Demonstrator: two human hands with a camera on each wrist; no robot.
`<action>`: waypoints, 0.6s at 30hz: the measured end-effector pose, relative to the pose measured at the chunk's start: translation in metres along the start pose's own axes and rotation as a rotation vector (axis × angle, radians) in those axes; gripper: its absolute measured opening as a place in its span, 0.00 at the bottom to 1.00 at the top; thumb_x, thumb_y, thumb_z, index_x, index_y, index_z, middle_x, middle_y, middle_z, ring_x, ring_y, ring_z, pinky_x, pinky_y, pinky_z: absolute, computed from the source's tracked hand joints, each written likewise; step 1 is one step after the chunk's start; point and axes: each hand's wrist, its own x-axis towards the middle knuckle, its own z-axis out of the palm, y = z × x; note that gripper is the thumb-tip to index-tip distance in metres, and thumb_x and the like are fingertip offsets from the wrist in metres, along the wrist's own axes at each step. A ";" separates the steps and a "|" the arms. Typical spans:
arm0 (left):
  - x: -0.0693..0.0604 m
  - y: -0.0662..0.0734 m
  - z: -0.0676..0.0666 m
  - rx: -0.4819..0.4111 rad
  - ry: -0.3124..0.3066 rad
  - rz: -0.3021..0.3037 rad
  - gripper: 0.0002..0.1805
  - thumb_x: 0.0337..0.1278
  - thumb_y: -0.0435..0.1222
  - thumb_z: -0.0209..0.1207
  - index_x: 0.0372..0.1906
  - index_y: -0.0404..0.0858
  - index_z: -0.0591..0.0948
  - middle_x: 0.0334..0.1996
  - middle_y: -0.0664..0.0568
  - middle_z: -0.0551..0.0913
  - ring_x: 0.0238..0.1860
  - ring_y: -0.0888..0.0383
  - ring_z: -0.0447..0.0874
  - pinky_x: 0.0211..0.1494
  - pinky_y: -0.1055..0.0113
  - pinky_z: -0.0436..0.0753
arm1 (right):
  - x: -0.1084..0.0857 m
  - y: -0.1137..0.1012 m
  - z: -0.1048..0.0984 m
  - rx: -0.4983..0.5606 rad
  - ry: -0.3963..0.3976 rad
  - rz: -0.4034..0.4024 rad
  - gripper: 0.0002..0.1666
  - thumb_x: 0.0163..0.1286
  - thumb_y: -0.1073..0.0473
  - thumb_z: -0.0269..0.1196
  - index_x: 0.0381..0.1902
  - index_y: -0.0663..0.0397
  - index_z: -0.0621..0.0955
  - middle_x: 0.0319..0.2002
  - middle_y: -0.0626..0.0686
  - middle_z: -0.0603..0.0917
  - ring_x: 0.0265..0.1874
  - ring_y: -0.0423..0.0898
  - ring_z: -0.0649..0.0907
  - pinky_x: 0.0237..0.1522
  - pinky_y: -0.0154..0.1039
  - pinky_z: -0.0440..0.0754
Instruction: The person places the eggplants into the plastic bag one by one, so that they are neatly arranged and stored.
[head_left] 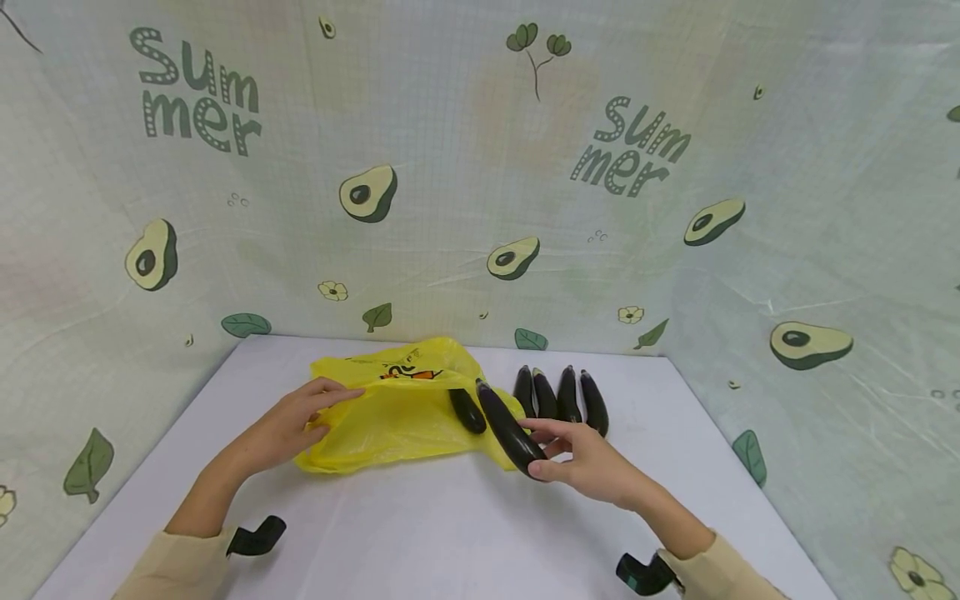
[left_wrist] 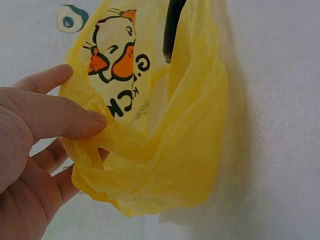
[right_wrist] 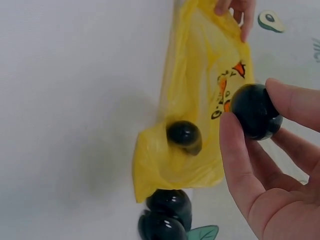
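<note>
My right hand (head_left: 592, 462) pinches a dark, glossy eggplant (head_left: 508, 432) near its thick lower end, thumb on one side and fingers on the other. The narrow stem end points at the mouth of a yellow plastic bag (head_left: 390, 421). Another eggplant (head_left: 468, 411) lies partly inside that mouth, also showing in the right wrist view as a dark rounded end (right_wrist: 184, 134). My left hand (head_left: 288, 421) grips the bag's left side; in the left wrist view the thumb (left_wrist: 85, 120) presses the thin plastic (left_wrist: 195, 145) with fingers behind it. A duck print marks the bag.
Several more eggplants (head_left: 567, 396) lie side by side at the back right, behind my right hand. A white table (head_left: 390, 533) carries everything. Patterned cloth (head_left: 450, 275) with avocado prints rises along the back and both sides.
</note>
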 end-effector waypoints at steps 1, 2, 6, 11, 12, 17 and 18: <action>0.000 0.000 0.000 0.002 -0.002 -0.003 0.40 0.61 0.18 0.66 0.76 0.49 0.77 0.62 0.52 0.78 0.49 0.56 0.76 0.47 0.66 0.81 | 0.000 0.000 0.001 0.005 -0.004 0.001 0.37 0.69 0.52 0.75 0.74 0.45 0.78 0.60 0.53 0.85 0.51 0.49 0.84 0.46 0.41 0.84; 0.001 0.000 0.000 0.007 -0.003 -0.008 0.40 0.61 0.18 0.66 0.76 0.49 0.77 0.62 0.52 0.78 0.50 0.56 0.76 0.48 0.66 0.81 | 0.001 0.000 0.002 0.012 -0.007 0.001 0.37 0.69 0.52 0.75 0.74 0.46 0.78 0.60 0.54 0.84 0.51 0.49 0.84 0.46 0.40 0.84; 0.001 0.000 0.001 0.011 -0.008 -0.020 0.40 0.61 0.18 0.66 0.75 0.50 0.77 0.62 0.52 0.78 0.51 0.55 0.76 0.49 0.66 0.82 | 0.002 0.001 0.005 0.035 -0.016 0.001 0.37 0.70 0.52 0.75 0.74 0.47 0.78 0.61 0.56 0.84 0.51 0.49 0.85 0.46 0.40 0.84; 0.001 0.001 0.002 0.010 -0.005 -0.006 0.40 0.60 0.18 0.66 0.75 0.48 0.77 0.63 0.51 0.78 0.51 0.56 0.77 0.49 0.66 0.82 | 0.002 0.001 0.007 0.019 -0.018 -0.002 0.36 0.70 0.51 0.75 0.74 0.44 0.79 0.61 0.55 0.84 0.51 0.48 0.85 0.47 0.41 0.84; 0.001 0.001 0.002 0.009 -0.002 -0.003 0.40 0.60 0.18 0.67 0.75 0.48 0.78 0.62 0.51 0.78 0.50 0.56 0.77 0.48 0.66 0.82 | 0.002 0.001 0.007 0.016 -0.020 -0.004 0.36 0.70 0.51 0.75 0.74 0.44 0.79 0.61 0.55 0.84 0.51 0.48 0.85 0.46 0.41 0.84; 0.001 0.003 0.001 0.013 -0.004 -0.009 0.40 0.60 0.18 0.67 0.75 0.47 0.78 0.62 0.50 0.79 0.51 0.55 0.77 0.49 0.66 0.82 | 0.003 0.001 0.009 0.024 -0.040 -0.012 0.36 0.69 0.50 0.75 0.74 0.42 0.79 0.62 0.54 0.84 0.52 0.48 0.84 0.47 0.40 0.84; 0.001 0.003 0.002 0.012 -0.003 -0.011 0.39 0.60 0.18 0.67 0.75 0.47 0.78 0.62 0.50 0.79 0.51 0.55 0.77 0.50 0.66 0.82 | 0.003 0.001 0.009 0.029 -0.045 -0.013 0.37 0.69 0.50 0.75 0.74 0.42 0.79 0.62 0.53 0.84 0.52 0.48 0.84 0.47 0.40 0.84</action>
